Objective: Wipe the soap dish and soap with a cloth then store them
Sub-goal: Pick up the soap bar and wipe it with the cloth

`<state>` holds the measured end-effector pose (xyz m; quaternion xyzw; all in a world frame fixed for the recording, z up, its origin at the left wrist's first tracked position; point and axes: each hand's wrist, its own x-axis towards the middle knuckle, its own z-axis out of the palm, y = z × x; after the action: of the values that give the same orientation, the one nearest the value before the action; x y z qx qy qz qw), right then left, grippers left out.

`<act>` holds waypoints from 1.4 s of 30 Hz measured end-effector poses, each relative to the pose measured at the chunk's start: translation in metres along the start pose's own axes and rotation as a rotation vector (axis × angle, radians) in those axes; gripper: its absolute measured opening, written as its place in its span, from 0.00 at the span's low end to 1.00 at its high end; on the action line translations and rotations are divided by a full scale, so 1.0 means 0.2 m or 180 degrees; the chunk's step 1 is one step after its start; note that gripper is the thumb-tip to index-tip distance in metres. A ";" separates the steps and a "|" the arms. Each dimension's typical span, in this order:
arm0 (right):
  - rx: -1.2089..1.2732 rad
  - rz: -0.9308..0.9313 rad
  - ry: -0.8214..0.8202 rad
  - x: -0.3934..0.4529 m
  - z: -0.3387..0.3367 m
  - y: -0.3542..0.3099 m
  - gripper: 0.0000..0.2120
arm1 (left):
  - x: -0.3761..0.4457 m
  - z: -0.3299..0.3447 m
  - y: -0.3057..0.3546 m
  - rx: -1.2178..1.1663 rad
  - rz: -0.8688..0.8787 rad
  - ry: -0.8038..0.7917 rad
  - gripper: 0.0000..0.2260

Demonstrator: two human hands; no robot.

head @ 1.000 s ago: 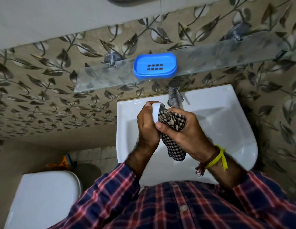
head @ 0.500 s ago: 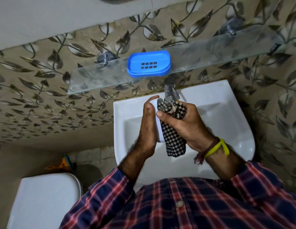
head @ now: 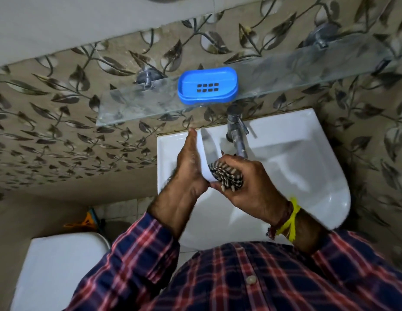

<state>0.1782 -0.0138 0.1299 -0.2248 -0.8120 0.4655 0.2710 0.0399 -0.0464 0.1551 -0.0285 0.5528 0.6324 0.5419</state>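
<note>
A blue soap dish (head: pixel 207 85) with drain slots sits on the glass shelf (head: pixel 132 104) above the sink, with nothing in it. Over the basin, my left hand (head: pixel 188 167) holds a white bar of soap (head: pixel 205 153) flat against its palm, fingers stretched up. My right hand (head: pixel 247 182) grips a bunched black-and-white checked cloth (head: pixel 227 178) and presses it against the lower part of the soap. Most of the cloth is hidden inside my fist.
A white wall-mounted sink (head: pixel 307 171) lies under my hands, with a chrome tap (head: pixel 237 133) just behind them. A white toilet cistern lid (head: pixel 58 270) is at the lower left, an orange object (head: pixel 85 222) beside it. Leaf-patterned tiles cover the wall.
My right hand has slid the cloth down the soap toward its lower end and bunched it tighter. My left hand's fingers have straightened, showing more of the soap.
</note>
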 end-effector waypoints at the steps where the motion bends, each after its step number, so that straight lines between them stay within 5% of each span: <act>1: -0.0129 -0.0125 0.0112 0.00 0.00 0.01 0.12 | 0.01 -0.01 0.00 0.0034 -0.0122 -0.0106 0.26; 4: 0.0219 0.0191 0.0577 0.01 0.00 0.01 0.10 | 0.00 -0.01 0.00 0.0443 0.0144 -0.0203 0.27; 8: 0.2251 0.1465 0.0972 0.09 -0.07 -0.05 0.07 | 0.00 -0.13 -0.21 0.2816 0.3077 -0.0575 0.26; 10: 0.2744 0.1768 0.0837 0.11 -0.09 -0.07 0.06 | 0.06 -0.18 -0.28 0.3312 0.3618 -0.0632 0.28; 14: 0.2944 0.1554 0.0734 0.13 -0.09 -0.12 0.09 | 0.04 -0.04 -0.21 0.1815 0.2969 -0.0691 0.34; 17: 0.2357 0.1107 0.0388 0.10 -0.11 -0.13 0.09 | 0.00 0.02 -0.14 0.0854 0.2272 -0.0319 0.34; 21: 0.0778 0.0708 0.1375 0.13 -0.17 -0.12 0.09 | -0.04 -0.01 -0.11 0.0135 0.0789 -0.0382 0.37; 25: -0.0087 0.0147 0.1350 0.15 -0.09 -0.12 0.02 | -0.05 0.03 -0.22 0.0094 0.0433 -0.0576 0.36; 31: -0.0717 -0.0120 0.1382 0.11 -0.06 -0.08 0.12 | -0.03 0.03 -0.21 -0.0334 0.0315 -0.0855 0.34; 38: -0.0949 -0.0568 0.0092 0.09 -0.09 -0.09 0.11 | -0.03 -0.01 -0.17 -0.0299 0.0117 -0.0797 0.32; 42: -0.1095 -0.0260 0.0505 0.11 -0.08 -0.10 0.16 | -0.05 0.00 -0.24 -0.0404 -0.0005 -0.0605 0.30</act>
<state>0.1705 0.0004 0.1592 -0.2707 -0.8642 0.2893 0.3103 0.0790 -0.0620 0.1298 -0.0031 0.4578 0.6656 0.5894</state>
